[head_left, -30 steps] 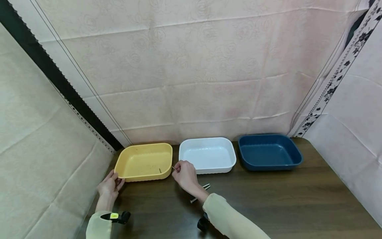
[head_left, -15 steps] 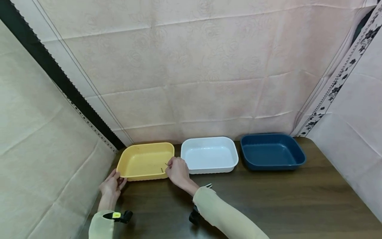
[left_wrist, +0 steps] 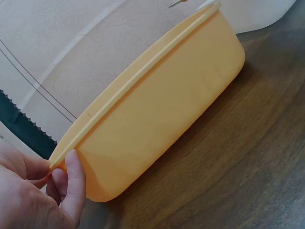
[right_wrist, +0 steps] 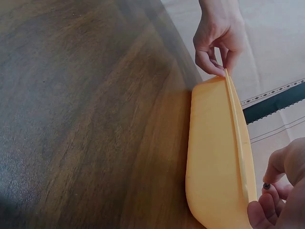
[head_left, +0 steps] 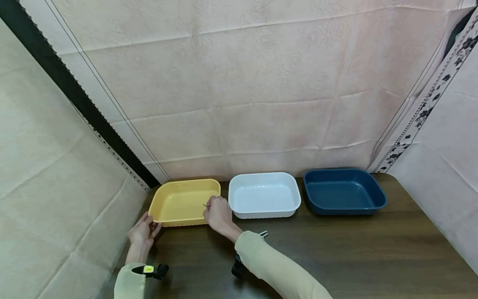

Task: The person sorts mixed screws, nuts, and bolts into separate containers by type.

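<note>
My left hand (head_left: 141, 234) pinches the near left corner of the yellow tray (left_wrist: 147, 109), thumb at the rim and fingers below it. My right hand (head_left: 218, 216) is over the tray's near right corner, pinching a small screw (left_wrist: 178, 4) between thumb and fingertips. The threaded end of the screw points in over the tray in the left wrist view. In the right wrist view the dark end of the screw (right_wrist: 267, 185) shows between the right fingers. The right hand covers part of the tray's floor in the head view.
A white tray (head_left: 264, 215) and a blue tray (head_left: 345, 209) stand to the right in a row along the back of the wooden table (head_left: 336, 253). Metal rods (head_left: 263, 234) stick out from behind the right sleeve. Cloth hangs behind and at both sides.
My right hand has moved left with the screw, from the gap beside the white tray to over the yellow tray's near right corner. The left hand keeps its hold on the rim.
</note>
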Motion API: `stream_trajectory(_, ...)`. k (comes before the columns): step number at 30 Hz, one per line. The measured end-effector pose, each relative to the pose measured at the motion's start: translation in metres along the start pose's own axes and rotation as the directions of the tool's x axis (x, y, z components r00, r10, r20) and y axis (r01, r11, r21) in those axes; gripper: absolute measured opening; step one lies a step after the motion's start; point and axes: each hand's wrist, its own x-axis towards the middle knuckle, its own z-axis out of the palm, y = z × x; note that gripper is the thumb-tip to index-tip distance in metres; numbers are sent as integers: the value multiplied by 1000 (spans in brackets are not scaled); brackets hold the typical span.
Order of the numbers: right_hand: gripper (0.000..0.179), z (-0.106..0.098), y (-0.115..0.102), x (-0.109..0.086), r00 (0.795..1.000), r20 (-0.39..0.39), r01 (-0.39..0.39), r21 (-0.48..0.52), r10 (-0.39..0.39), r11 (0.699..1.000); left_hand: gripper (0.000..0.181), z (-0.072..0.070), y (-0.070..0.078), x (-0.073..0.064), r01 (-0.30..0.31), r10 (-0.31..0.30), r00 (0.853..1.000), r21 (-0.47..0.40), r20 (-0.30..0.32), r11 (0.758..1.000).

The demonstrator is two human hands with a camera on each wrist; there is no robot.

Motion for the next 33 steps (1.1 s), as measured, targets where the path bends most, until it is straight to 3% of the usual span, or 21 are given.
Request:
stream_trajectory(7, 4, 3, -3, 1, 1000, 1, -18, -53, 18, 998, 51, 0, -1, 1, -14, 14, 1000, 7, 2, 1000)
stream_trajectory(18, 6, 13, -3, 5, 998, -41, 30, -187, -38, 982, 53, -1, -2, 1, -23, 23, 1000, 14, 11, 1000)
stream_trajectory(33, 6, 20, -1, 8, 998, -57, 21, -199, -33, 980, 50, 1, -2, 0, -27, 27, 1000, 24, -14, 999)
